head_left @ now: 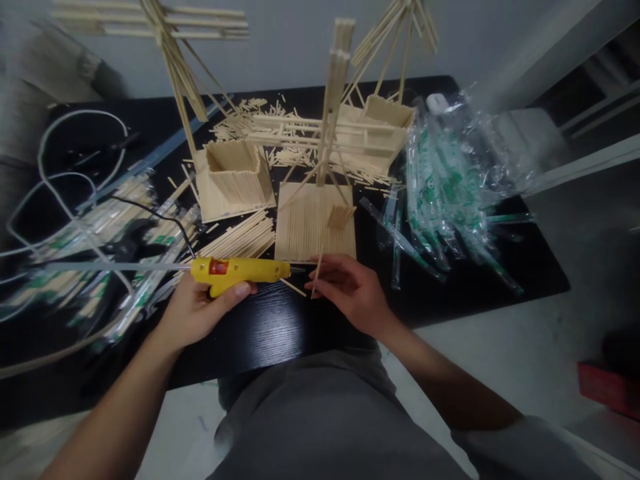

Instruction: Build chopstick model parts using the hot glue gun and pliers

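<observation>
My left hand (200,303) is wrapped round a yellow hot glue gun (243,269), its nozzle pointing right and a long glue stick running out of its back. Between the thumb and fingers of my right hand (353,287) is a short thin wooden stick (319,272), held nearly upright close to the nozzle. Whether nozzle and stick touch I cannot tell. Just beyond my right hand lies a square base of wooden sticks (305,227). It carries a small stick panel (341,216) on its right part and a tall stick post (332,100) with crossbars at its back.
Behind left stands a stick box on a base (237,177); another stick model (383,127) is behind right. Loose sticks (240,235) lie left of the square base. Wrapped stick packs and a white cable (47,153) cover the left side, plastic wrappers (445,180) the right.
</observation>
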Motion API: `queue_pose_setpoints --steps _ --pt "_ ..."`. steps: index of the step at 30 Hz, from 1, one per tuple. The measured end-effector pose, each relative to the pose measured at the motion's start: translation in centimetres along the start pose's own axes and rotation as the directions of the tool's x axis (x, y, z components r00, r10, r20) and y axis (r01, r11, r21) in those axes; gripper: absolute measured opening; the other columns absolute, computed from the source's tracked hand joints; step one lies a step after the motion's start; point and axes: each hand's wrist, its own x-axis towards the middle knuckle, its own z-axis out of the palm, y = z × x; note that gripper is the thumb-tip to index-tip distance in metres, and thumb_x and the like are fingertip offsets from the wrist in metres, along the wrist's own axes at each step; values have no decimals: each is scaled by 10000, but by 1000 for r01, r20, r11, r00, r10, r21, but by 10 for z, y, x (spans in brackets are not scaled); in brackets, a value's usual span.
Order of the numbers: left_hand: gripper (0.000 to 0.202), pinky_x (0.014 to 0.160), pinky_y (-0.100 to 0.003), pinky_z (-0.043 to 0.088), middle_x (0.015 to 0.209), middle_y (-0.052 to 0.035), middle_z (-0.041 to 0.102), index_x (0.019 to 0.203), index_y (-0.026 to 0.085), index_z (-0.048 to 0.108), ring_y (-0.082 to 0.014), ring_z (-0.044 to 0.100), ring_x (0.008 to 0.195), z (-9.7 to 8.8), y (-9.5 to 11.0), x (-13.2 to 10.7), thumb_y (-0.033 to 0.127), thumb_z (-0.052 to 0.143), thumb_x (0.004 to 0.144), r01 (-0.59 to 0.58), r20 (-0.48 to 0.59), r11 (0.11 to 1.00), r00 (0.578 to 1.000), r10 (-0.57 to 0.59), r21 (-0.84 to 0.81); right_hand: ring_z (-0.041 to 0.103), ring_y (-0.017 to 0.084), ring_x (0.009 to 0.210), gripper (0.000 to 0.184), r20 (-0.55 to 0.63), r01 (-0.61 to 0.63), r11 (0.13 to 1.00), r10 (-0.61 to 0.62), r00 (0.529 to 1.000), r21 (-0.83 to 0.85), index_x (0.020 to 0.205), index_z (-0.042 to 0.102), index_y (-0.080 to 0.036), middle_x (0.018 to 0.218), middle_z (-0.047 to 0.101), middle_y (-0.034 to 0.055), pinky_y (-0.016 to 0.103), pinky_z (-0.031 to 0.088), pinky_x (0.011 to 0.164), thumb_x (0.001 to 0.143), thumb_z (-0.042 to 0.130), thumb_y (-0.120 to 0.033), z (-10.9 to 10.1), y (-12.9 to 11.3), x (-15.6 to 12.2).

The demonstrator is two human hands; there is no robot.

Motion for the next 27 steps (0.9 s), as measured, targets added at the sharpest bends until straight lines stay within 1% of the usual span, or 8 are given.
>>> queue_pose_setpoints --steps 5,8,12,17,20,22,25,27 --pt "267 643 -282 609 696 -26 754 829 225 770 -203 721 678 2 2 1 490 754 848 -59 3 994 998 59 94 802 178 813 218 -22 -54 998 54 998 -24 980 777 -223 947 807 26 330 690 782 840 873 -361 -1 -1 -1" --pt "246 651 -283 616 690 -21 755 837 227 770 -199 717 663 3 2 1 473 765 834 -53 -6 993 998 54 103 803 179 839 193 -27 -62 998 61 998 -30 942 771 -228 936 818 18 339 687 825 838 877 -353 0 -3 -2" --pt "265 680 -302 634 710 -26 768 819 229 767 -205 722 670 5 2 1 494 774 819 -37 -25 996 999 39 85 797 170 854 173 -7 -21 999 21 1000 -41 936 738 -236 942 813 9 349 678 877 875 848 -355 0 -6 -2" --pt "225 712 -315 650 714 -24 768 832 235 766 -216 749 720 7 7 1 459 779 829 -82 -17 996 996 83 47 800 186 920 212 -1 19 998 -19 1000 -58 951 686 -234 964 807 19 374 666 925 915 810 -402 -1 -5 -1" --pt "210 707 -322 657 703 -23 765 824 241 761 -226 759 735 7 9 1 450 784 827 -81 -10 996 997 81 44 809 193 956 222 -5 27 999 -27 1000 -44 964 671 -235 952 798 15 365 659 942 917 811 -401 0 -5 -1" --pt "178 702 -317 658 709 -19 769 819 251 758 -224 763 733 7 9 1 428 780 831 -88 -14 995 996 89 42 816 192 915 243 -16 13 1000 -13 1000 -25 970 672 -236 925 778 6 354 670 909 906 819 -418 1 -5 -2" --pt "127 706 -307 659 684 -7 761 812 267 753 -224 774 743 7 9 1 389 768 839 -120 -21 992 992 121 43 814 189 805 294 -18 -30 1000 30 999 6 977 685 -237 901 745 -3 331 692 783 866 845 -457 2 -5 -2" --pt "125 727 -319 667 675 -6 760 805 272 753 -233 782 764 8 10 2 393 763 836 -122 -19 991 992 124 52 811 188 788 305 0 -49 999 49 999 11 1002 702 -242 912 741 -2 319 693 734 845 861 -450 2 -5 -2"
